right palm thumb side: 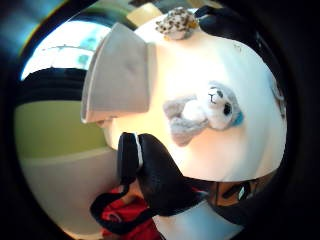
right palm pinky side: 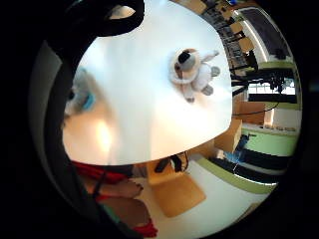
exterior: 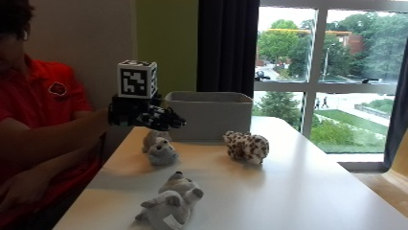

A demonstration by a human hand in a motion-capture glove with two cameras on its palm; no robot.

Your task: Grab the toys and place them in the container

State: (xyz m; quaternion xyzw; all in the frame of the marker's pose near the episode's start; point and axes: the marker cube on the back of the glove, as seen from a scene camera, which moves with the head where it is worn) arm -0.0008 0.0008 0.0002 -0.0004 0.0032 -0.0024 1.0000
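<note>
Three plush toys lie on the white table (exterior: 287,191). A small grey plush (exterior: 159,151) lies in front of the grey fabric container (exterior: 207,115). A spotted leopard plush (exterior: 246,146) stands to its right. A grey and white dog plush (exterior: 172,199) lies nearer the front edge. My gloved right hand (exterior: 150,117) hovers just above the grey plush, fingers relaxed and holding nothing. In the thumb side palm view the grey plush (right palm thumb side: 205,112) lies below the palm, beside the container (right palm thumb side: 117,75); the leopard plush (right palm thumb side: 176,22) is farther off. The little finger side palm view shows the dog plush (right palm pinky side: 192,69).
The container stands at the table's back edge, near the wall and a dark curtain (exterior: 226,45). A large window (exterior: 331,72) is behind the table. The person's other arm (exterior: 25,187) rests low at the left. A wooden chair (right palm pinky side: 174,191) stands on the floor beside the table.
</note>
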